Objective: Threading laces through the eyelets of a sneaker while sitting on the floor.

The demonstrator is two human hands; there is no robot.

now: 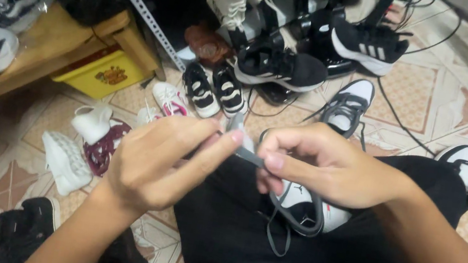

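A white and black sneaker (pixel 311 212) lies on my lap, over my black trousers (pixel 264 252). A grey shoelace (pixel 288 221) loops down from it. My left hand (pixel 161 160) pinches one end of the lace between thumb and forefinger. My right hand (pixel 318 162) grips the lace just to the right, above the sneaker, and hides most of the shoe's upper. The two hands nearly touch at the lace tip (pixel 246 153).
Many shoes lie on the tiled floor: small black and white pairs (pixel 215 90), black sneakers (pixel 280 68), a grey and white sneaker (pixel 346 106), white shoes (pixel 65 163). A wooden stool (pixel 75 52) and yellow box (pixel 104 73) stand left. Cables run at right.
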